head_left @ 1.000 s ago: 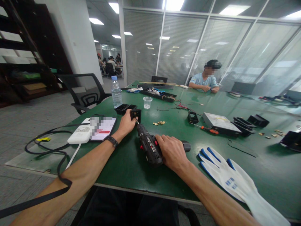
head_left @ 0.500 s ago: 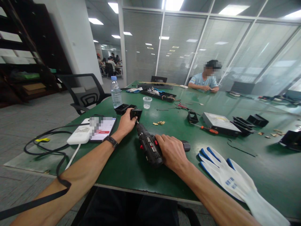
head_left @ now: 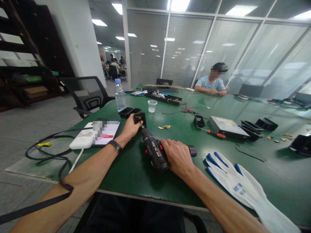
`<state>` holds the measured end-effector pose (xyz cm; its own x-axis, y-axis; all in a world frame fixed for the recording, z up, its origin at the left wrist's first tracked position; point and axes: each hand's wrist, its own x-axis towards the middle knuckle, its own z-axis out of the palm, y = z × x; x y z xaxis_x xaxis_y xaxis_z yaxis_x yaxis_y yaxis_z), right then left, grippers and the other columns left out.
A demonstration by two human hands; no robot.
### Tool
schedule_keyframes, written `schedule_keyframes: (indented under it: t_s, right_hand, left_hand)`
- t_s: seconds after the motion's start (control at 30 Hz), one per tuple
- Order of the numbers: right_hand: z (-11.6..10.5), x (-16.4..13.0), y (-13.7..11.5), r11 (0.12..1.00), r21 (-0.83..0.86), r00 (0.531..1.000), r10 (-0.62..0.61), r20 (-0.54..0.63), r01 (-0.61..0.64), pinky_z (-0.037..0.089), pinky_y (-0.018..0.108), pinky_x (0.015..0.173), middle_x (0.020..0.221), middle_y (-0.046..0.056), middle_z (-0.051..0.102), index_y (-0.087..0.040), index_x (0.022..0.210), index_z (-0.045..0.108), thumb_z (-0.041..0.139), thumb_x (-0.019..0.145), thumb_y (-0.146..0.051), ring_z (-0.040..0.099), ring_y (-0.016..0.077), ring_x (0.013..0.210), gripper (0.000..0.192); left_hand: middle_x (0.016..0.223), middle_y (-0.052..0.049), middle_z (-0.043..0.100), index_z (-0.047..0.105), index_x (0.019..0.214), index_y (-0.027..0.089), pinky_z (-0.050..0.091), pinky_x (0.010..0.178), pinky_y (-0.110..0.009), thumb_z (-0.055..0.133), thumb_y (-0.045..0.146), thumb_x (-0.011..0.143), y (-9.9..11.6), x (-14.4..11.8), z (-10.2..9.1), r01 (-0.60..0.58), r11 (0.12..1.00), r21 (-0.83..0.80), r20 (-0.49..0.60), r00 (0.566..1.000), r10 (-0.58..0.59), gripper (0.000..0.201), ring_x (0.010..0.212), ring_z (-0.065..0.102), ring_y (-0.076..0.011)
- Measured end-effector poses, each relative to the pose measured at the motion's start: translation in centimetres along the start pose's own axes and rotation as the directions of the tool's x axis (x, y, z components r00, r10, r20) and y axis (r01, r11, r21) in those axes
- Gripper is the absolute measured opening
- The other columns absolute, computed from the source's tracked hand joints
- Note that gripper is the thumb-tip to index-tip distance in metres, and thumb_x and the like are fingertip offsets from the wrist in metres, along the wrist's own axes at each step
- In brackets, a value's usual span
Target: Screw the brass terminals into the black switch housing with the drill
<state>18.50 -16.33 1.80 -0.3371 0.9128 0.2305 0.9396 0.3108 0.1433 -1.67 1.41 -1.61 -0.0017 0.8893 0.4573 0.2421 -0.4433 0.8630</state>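
Little has shifted since half a second ago: the small black bracket stands slightly more upright under the left hand, and the drill keeps its line.

Nearest, the right hand wraps the grip of the black cordless drill, fingers curled tight around it; the drill lies low over the green surface, its bit pointing to 11 o'clock into the bracket. At 3 o'clock of that hand lie white knit gloves with blue fingertips, soft and limp, partly cut off at the picture's lower edge. The left hand, a dark band on its wrist, pinches the bracket by its side; the fingertips are hidden behind the part. At 9 o'clock of this hand rest a white power bank and a phone, screen blurred, with a black cable looping off the edge.

Beyond the bracket lie more black brackets, a clear ribbed water bottle and a clear plastic cup. Small brass pieces lie at 2 o'clock of the bracket, too small to make out. Farther right are a red-handled screwdriver and a flat metal drive. At the far end a person sits working.
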Motion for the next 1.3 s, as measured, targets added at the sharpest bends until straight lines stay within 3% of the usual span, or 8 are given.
schedule_keyframes:
  t_s: [0.4, 0.7, 0.97, 1.3]
  right_hand:
    - [-0.1, -0.1, -0.1, 1.0, -0.002, 1.0, -0.001, -0.002, 0.001, 0.038, 0.035, 0.074, 0.103, 0.008, 0.066, -0.02, 0.115, 0.053, 0.06, 0.079, -0.018, 0.062, 0.0234, 0.091, 0.037]
    - [-0.1, -0.1, -0.1, 1.0, -0.003, 1.0, -0.013, -0.012, 0.012, 0.037, 0.035, 0.074, 0.102, 0.007, 0.066, -0.02, 0.113, 0.053, 0.057, 0.081, -0.018, 0.062, 0.0233, 0.09, 0.033]
    - [0.0, 0.0, 0.0, 1.0, -0.002, 1.0, -0.011, -0.011, 0.011, 0.037, 0.034, 0.074, 0.102, 0.008, 0.067, -0.02, 0.114, 0.053, 0.056, 0.082, -0.018, 0.062, 0.0228, 0.091, 0.032]
    - [-0.1, 0.0, -0.1, 1.0, -0.004, 1.0, -0.01, 0.003, 0.01, 0.038, 0.033, 0.075, 0.103, 0.009, 0.067, -0.02, 0.114, 0.054, 0.059, 0.082, -0.019, 0.062, 0.0229, 0.092, 0.033]
  left_hand:
    - [0.11, -0.007, 0.069, 0.057, 0.117, 0.021, 0.049, 0.095, -0.039, 0.066, 0.022, 0.076, -0.4, 0.1, -0.4, -0.092, 0.983, 0.159, 0.005, 0.996, 0.092, 0.041, 0.101, 0.065, -0.023]
    - [0.11, -0.008, 0.069, 0.057, 0.109, 0.018, 0.051, 0.094, -0.038, 0.07, 0.022, 0.073, -0.5, 0.1, 0.1, 0.037, 0.998, -0.058, -0.004, 0.999, -0.038, 0.039, 0.1, 0.065, -0.0205]
    - [0.108, -0.007, 0.068, 0.055, 0.114, 0.02, 0.05, 0.093, -0.039, 0.067, 0.022, 0.076, -1.0, 0.3, -0.3, -0.065, 0.994, 0.087, 0.019, 0.998, 0.063, 0.04, 0.099, 0.066, -0.022]
    - [0.103, -0.006, 0.068, 0.056, 0.111, 0.022, 0.049, 0.09, -0.038, 0.066, 0.022, 0.075, -0.2, -0.1, -0.4, -0.085, 0.981, 0.174, -0.023, 0.996, 0.09, 0.037, 0.095, 0.064, -0.0222]
